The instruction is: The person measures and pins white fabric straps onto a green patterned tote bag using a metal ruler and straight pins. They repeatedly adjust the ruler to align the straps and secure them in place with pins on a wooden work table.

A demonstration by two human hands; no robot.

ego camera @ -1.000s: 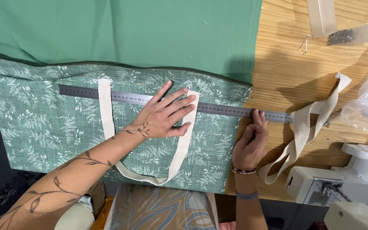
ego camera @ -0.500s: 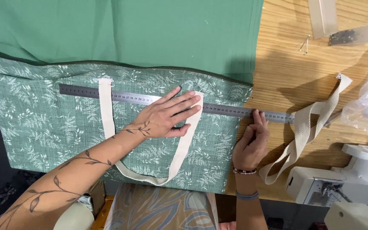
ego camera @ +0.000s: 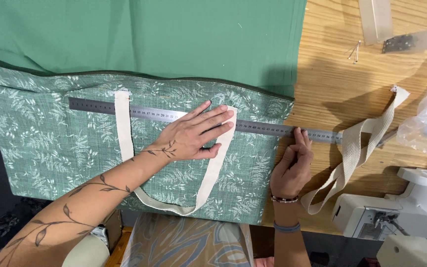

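Fingers of the left hand [ego camera: 193, 136] lie flat and spread wide on the long metal ruler [ego camera: 174, 116], just like a moment ago, pressing it and the cream strap handle [ego camera: 124, 128] down on the leafy green bag [ego camera: 50, 148]. They hold nothing; they only push. Almost nothing has moved since the earlier pictures: the ruler sits in the same place across the bag, with one end near the left side and the other end sticking out over the wooden table [ego camera: 337, 84]. The right hand [ego camera: 292, 165] stays by the bag's right edge, its fingers curled in, with the fingertips touching the ruler where it leaves the cloth. Whether it pinches anything small I cannot tell. So the measuring looks held steady, not finished. A loose cream strap [ego camera: 357, 148] lies on the table to the right, close to the ruler's end. Plain green cloth [ego camera: 174, 39] lies above the bag, and a white sewing machine [ego camera: 396, 217] sits at the bottom right.
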